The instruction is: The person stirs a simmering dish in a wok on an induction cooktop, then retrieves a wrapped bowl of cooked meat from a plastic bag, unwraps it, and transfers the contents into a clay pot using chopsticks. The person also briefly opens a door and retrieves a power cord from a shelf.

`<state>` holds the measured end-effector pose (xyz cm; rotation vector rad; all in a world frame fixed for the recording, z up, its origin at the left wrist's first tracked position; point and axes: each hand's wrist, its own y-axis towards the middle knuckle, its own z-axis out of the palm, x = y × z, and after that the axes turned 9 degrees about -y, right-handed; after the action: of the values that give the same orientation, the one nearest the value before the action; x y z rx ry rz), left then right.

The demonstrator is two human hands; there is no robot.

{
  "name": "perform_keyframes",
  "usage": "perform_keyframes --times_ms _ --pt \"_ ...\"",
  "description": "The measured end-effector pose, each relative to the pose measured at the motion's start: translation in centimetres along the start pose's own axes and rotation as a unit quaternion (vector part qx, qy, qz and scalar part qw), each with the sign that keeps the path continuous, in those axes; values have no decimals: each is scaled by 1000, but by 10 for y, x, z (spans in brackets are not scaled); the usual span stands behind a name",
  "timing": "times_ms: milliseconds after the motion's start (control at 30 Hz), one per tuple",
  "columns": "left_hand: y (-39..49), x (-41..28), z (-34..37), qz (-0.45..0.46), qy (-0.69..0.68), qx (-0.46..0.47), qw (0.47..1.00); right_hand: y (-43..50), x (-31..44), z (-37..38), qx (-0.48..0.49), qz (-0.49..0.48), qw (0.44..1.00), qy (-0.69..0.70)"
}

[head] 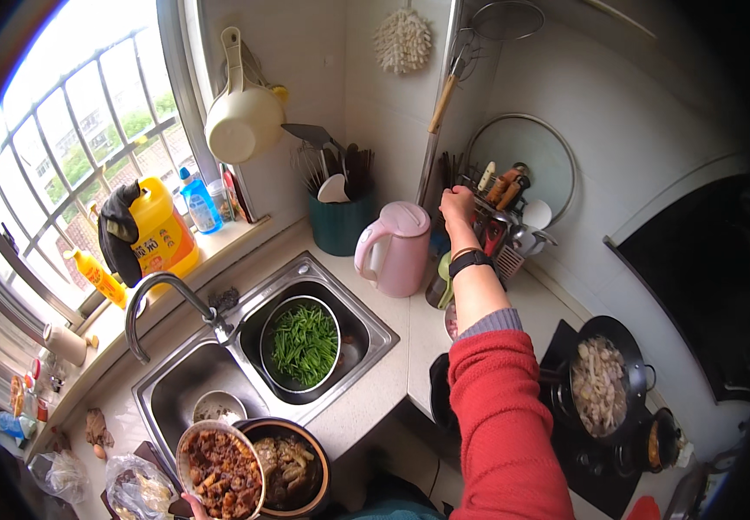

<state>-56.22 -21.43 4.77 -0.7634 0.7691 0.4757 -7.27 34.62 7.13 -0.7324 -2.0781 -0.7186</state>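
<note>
At the bottom edge, my left hand (195, 506) holds a bowl (184, 448) heaped with dark brown cooked chunks; only part of that hand shows. The bowl overlaps a dark pot (324, 455) with a tan rim, which holds brown braised food (284, 465). My right hand (458, 205) reaches to the utensil rack in the corner, its fingers curled beside dark chopsticks (449, 168). Whether it grips any of them is hidden. Near it are wooden-handled knives (507, 188), a white ladle (536, 213) and a slotted turner (510, 261).
A pink kettle (404, 253) stands left of my right forearm. In the double sink (375, 338) sit a basin of cut greens (306, 344) and a small bowl (219, 406). On the stove, a wok (635, 364) holds pale sliced food. A glass lid (553, 156) leans behind the rack.
</note>
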Motion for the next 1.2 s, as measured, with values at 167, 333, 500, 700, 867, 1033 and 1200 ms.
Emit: perform_keyframes --times_ms 167,333,500,700,867,1033,1200 --pt "-12 12 30 25 7 -51 998 36 -5 26 -44 -82 995 -42" --pt "-18 18 38 36 11 -91 995 41 12 37 -89 -130 976 -152" --pt "-21 17 42 43 11 -122 991 51 15 45 -120 -147 963 -191" --pt "-24 21 39 44 2 -150 988 59 13 45 -152 -162 957 -189" --pt "-29 21 31 70 0 -116 991 60 19 34 -144 -183 952 -201" --pt "-29 20 27 59 18 -111 992 64 15 30 -111 -255 937 -212" --pt "-26 20 23 52 12 -94 994 71 1 30 -106 -243 960 -91"
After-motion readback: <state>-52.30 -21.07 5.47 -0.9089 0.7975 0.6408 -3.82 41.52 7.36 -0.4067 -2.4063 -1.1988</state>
